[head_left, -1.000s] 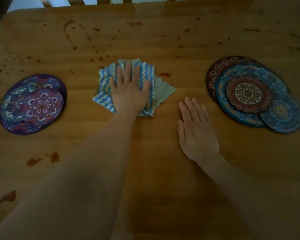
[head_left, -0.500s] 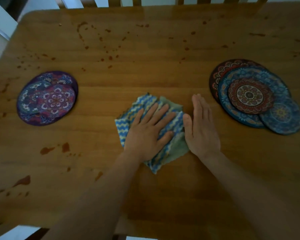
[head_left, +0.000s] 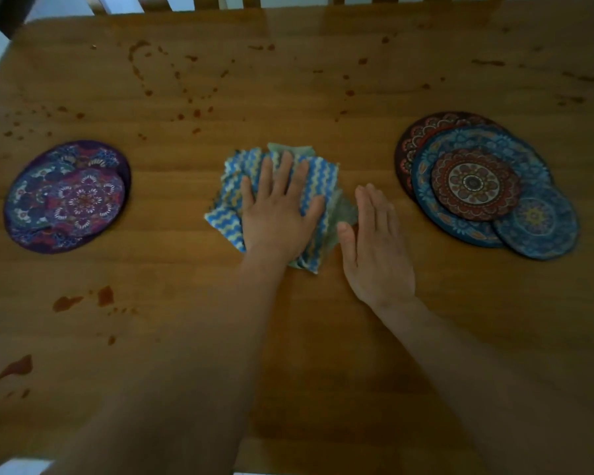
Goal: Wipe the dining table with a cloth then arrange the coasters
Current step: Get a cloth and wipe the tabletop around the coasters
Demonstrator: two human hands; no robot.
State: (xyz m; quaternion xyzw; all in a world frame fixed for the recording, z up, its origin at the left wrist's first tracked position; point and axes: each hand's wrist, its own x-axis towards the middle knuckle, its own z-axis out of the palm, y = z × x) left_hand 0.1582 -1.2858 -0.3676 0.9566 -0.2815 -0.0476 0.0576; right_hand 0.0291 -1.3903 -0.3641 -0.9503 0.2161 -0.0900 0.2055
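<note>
**Left hand flat on cloth at mid-table, coasters piled at both sides**

I see my left hand (head_left: 278, 214) pressing the blue-and-yellow zigzag cloth (head_left: 319, 176) onto the middle of the wooden dining table (head_left: 323, 320), fingers straight and spread. My right hand (head_left: 374, 248) lies flat on bare wood just beside the cloth's green right corner, fingers straight and together, thumb out. I cannot tell whether it touches the fabric.

A strip of bare wood separates the cloth from each pile. At the left sits a purple coaster stack (head_left: 66, 197), a smaller round on a larger one. At the right is an overlapping group of coasters (head_left: 477, 186): a dark red one lowest, a large blue one over it, a small red mandala on top, and a small blue one at the near right.

The far edge runs along the top, with chair slats (head_left: 220, 0) beyond it, and the far left corner is in view. Reddish-brown stains (head_left: 105, 295) dot the far half and the near left. The room is dim.
</note>
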